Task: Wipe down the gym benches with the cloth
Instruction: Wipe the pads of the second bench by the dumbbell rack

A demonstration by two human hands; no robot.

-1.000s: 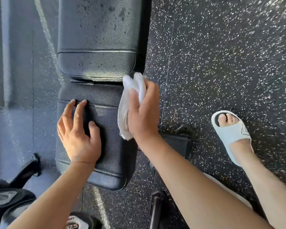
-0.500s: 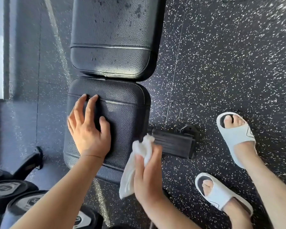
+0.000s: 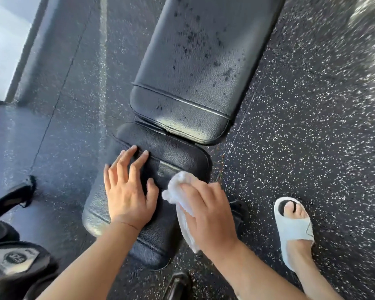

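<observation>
While your left hand (image 3: 129, 192) lies flat and open on the seat (image 3: 171, 152), your right hand (image 3: 210, 213) grips the cloth (image 3: 178, 187) against it.

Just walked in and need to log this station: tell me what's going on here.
A person is wiping a black padded gym bench. The right hand grips a crumpled white cloth against the right side of the small black seat pad, while the left hand lies flat on that pad with fingers spread. The long black back pad beyond is speckled with dark wet spots. A foot in a white slide sandal stands on the speckled rubber floor.
</observation>
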